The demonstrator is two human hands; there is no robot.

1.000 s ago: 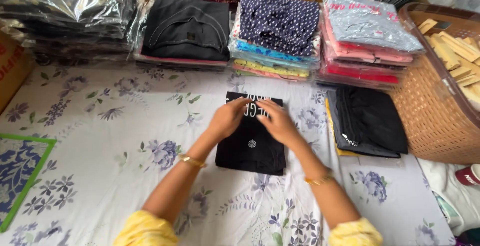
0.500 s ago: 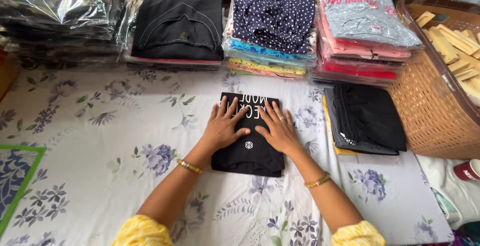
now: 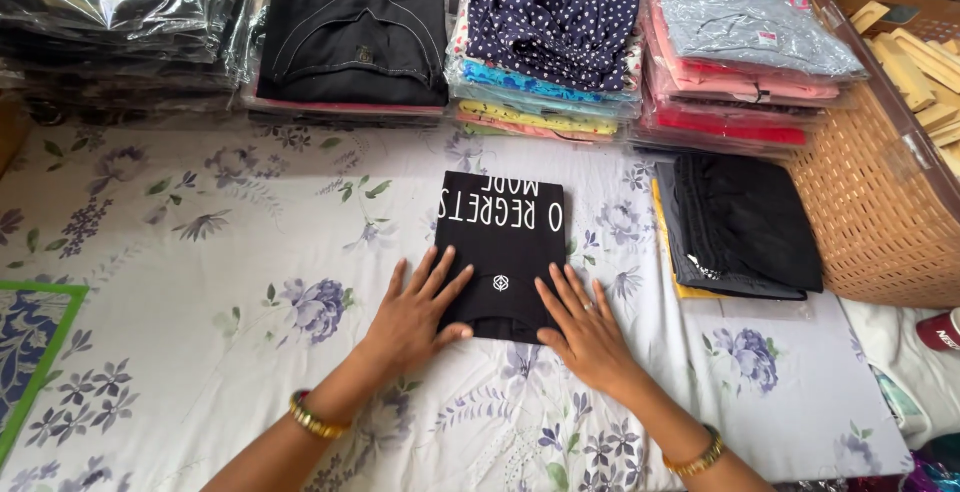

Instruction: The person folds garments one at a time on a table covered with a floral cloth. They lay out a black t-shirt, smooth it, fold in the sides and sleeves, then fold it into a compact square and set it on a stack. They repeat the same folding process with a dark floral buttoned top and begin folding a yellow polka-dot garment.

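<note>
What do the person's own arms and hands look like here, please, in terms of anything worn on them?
Both forearms are bare. The left hand has a gold-coloured bangle with a dark red section at its wrist. The right hand wears a plain gold-coloured bangle at the wrist and a small ring on one finger. No sleeves show in this view.

A folded shirt [image 3: 500, 252] lies at the centre of the frame on the sheet [image 3: 200, 282]. The left hand [image 3: 412, 314] rests on its lower left corner, the right hand [image 3: 585, 327] on its lower right corner. Right of the shirt lies a folded pile [image 3: 745, 227], and further right, at the frame's edge, stands a basket [image 3: 880, 212]. Along the top of the frame runs a row of stacks: bagged clothes [image 3: 110, 22] at upper left, then a dark stack [image 3: 350, 37], a dotted stack [image 3: 550, 42] above the shirt, and a bagged stack [image 3: 740, 52] at upper right. A mat [image 3: 30, 352] lies at the lower left edge.
</note>
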